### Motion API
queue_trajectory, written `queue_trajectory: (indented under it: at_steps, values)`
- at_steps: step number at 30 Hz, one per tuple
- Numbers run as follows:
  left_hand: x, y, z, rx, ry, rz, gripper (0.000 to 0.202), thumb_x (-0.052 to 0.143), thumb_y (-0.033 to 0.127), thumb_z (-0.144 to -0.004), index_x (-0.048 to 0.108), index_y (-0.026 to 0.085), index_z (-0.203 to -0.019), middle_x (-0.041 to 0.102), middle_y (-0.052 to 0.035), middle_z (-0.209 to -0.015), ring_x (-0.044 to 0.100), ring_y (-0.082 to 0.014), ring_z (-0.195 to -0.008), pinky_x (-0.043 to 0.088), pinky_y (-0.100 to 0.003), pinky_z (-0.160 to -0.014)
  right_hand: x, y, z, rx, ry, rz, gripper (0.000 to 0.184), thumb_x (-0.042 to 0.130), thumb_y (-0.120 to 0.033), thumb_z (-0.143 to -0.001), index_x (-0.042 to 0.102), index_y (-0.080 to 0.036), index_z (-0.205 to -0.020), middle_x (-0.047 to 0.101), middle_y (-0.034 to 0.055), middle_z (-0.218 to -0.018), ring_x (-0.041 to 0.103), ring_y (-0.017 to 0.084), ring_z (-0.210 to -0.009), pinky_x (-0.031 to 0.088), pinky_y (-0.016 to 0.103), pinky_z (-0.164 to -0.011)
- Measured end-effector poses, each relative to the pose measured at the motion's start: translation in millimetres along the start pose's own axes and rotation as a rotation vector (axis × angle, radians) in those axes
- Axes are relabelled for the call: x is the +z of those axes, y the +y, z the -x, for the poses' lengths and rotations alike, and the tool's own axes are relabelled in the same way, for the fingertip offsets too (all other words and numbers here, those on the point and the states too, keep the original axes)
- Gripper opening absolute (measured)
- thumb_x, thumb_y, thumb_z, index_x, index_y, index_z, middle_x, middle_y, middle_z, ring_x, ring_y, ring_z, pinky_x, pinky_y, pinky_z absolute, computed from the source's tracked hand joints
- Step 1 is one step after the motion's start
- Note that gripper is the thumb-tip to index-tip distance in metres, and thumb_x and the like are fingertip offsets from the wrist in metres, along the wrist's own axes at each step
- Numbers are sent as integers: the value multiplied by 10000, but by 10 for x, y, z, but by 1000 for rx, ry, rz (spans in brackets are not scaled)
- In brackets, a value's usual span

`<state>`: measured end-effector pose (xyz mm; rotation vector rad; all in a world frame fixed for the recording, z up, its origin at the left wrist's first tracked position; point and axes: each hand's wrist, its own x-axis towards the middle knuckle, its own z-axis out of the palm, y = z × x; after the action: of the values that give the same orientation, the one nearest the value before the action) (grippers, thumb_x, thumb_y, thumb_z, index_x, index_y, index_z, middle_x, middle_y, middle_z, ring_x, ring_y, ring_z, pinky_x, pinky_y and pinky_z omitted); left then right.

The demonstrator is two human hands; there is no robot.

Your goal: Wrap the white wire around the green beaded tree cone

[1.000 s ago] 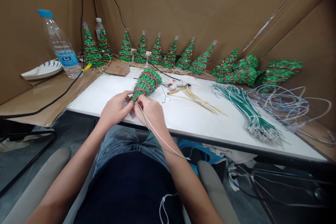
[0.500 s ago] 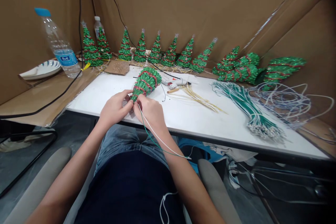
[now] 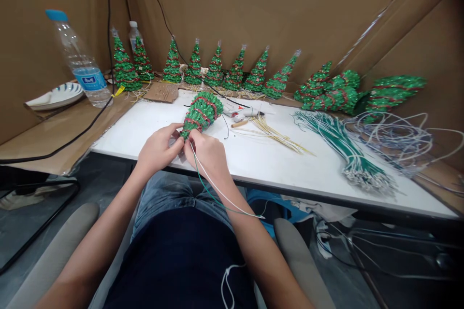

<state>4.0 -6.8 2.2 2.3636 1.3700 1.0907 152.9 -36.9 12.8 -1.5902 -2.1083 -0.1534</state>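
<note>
We are pinching both the left hand [image 3: 158, 148] and right hand [image 3: 207, 152] closed on a tree [image 3: 200, 113], its wires [image 3: 212, 188] hanging loose; finished trees [image 3: 215, 68] are lining the table [image 3: 253, 154].

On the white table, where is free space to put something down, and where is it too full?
Bare white table lies left of the held tree, toward the water bottle. Another bare strip lies between the straw sticks and the green wire bundle. The back row of trees and the right wire tangle are crowded.

Even, soft indoor light, faint shadows; edges bend and darken, corners perhaps slightly blurred.
</note>
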Motion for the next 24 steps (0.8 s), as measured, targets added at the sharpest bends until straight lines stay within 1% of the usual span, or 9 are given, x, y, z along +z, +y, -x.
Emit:
queue_trajectory:
  at_steps: [8,13,18,24]
  values:
    - [-9,17,2,-1,1,-7,423,452,294,-848,577,141,-1221,694,-79,-973,646,-230,-930,473,-358,-857,22,7,-2,-9,8,-8,206,402,-282,-925,586,-194,-948,711,47,-829,636,183,-689,305,278,-584]
    - [-9,27,-2,-8,0,-17,431,447,294,-844,581,124,-1217,695,-89,-962,647,-239,-929,476,-365,-853,10,-1,-3,2,-8,-1,210,398,-284,-929,585,-195,-961,711,44,-845,649,189,-716,326,277,-590]
    - [-15,40,-1,-16,-3,-27,435,443,293,-845,578,129,-1225,693,-95,-995,645,-242,-953,472,-369,-872,-20,-13,8,3,-38,-5,223,387,-274,-932,581,-187,-999,711,63,-883,655,193,-750,359,271,-619]
    - [-18,42,0,-7,-6,-36,433,433,299,-850,574,140,-1227,691,-89,-992,642,-242,-955,471,-371,-871,-25,-20,6,2,-37,0,222,388,-269,-928,579,-184,-1000,709,64,-871,651,194,-738,362,275,-616]
